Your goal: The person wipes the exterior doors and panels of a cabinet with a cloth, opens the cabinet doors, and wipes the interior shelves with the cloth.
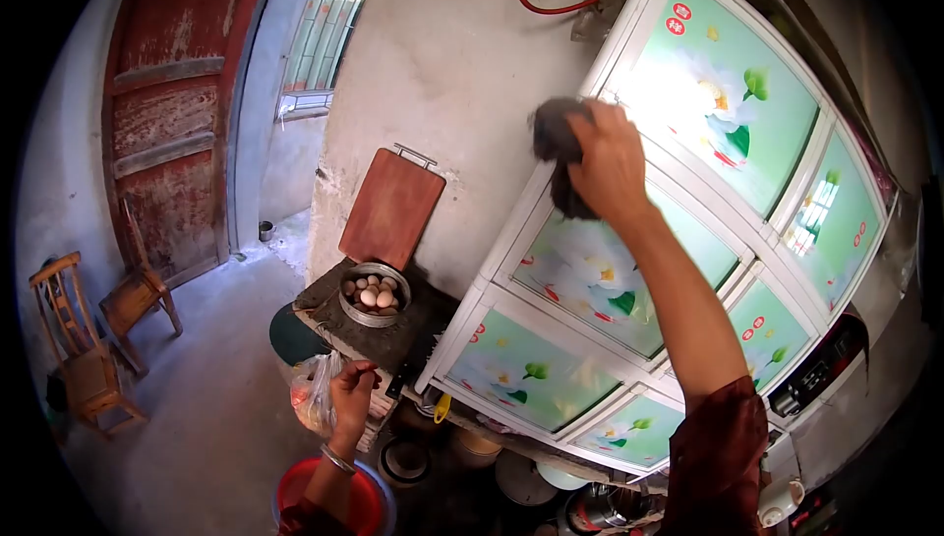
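Note:
My right hand (pixel 612 157) grips a bunched dark cloth (pixel 562 133) at the left edge of a white-framed cabinet (pixel 575 337), whose green panels carry flower prints. Part of the cloth hangs below my fingers over the frame. Lower down, my left hand (pixel 352 393) is held with its fingers curled in, and nothing shows in them. It appears beside a clear plastic bag (pixel 313 398) with something orange inside; whether they touch I cannot tell.
A metal pot (pixel 352 316) of eggs stands on a dark ledge, with a wooden cutting board (pixel 393 209) leaning on the wall behind. Below are a red basin (pixel 366 505) and several pots. Wooden chairs (pixel 84 369) stand at left near a red door (pixel 169 113).

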